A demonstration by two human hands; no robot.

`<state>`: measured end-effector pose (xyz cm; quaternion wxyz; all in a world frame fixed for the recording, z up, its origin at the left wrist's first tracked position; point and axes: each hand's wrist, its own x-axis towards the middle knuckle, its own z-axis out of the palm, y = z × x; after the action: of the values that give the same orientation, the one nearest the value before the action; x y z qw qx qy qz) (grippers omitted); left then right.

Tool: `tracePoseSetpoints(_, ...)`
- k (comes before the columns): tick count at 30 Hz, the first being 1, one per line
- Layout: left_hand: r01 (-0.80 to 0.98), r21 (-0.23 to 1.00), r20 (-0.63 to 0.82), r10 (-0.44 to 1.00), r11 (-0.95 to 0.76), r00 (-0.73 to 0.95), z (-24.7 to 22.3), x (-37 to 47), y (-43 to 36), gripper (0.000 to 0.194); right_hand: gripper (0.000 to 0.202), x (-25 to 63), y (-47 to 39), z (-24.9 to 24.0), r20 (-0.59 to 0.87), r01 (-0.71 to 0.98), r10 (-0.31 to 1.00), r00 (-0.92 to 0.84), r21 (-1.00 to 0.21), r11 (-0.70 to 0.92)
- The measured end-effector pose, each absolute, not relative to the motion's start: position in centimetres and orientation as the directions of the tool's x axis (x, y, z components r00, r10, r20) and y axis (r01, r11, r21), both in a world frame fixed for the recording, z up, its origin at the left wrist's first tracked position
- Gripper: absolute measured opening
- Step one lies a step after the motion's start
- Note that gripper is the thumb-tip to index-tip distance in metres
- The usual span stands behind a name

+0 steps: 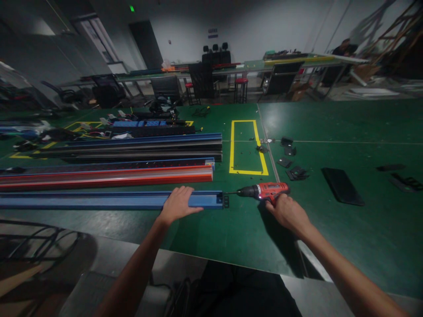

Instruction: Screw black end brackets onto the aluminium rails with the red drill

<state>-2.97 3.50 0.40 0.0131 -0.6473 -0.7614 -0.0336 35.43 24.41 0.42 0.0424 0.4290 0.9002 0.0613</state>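
My left hand (179,204) lies across a long blue metal profile (125,200), its fingers over the far edge and its thumb stretched toward the right end. My right hand (287,210) is closed round the grip of a red and black cordless drill (267,191). The drill lies level and its long bit (232,193) points left at the profile's end. A small black end cap (226,201) with openings sits at that end. Whether the bit tip touches the cap, I cannot make out.
Behind the blue profile lie red profiles (165,176) and black profiles (148,154). A yellow taped rectangle (232,147) marks the green table (205,237). Small black plates (297,172) and a black flat slab (342,186) lie to the right. Chairs (201,81) stand beyond.
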Motion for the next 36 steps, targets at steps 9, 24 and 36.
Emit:
tracePoseSetpoints(9,0.982,0.079,0.061,0.983,0.169,-0.174,0.6,-2.9,3.5,0.088,0.057,35.6,24.4,0.0,0.083,0.799,0.795,-0.601,0.012,0.602)
tracePoseSetpoints(24,0.986,0.039,0.053,0.985,0.164,-0.166,0.5,-3.0,3.5,0.089,0.071,35.6,24.6,-0.6,0.079,0.788,0.785,-0.614,0.121,0.604)
tracePoseSetpoints(36,0.984,0.061,0.064,0.983,0.17,-0.174,0.6,-2.9,3.5,0.086,0.056,35.6,24.4,-0.1,0.116,0.796,0.791,-0.601,-0.005,0.605)
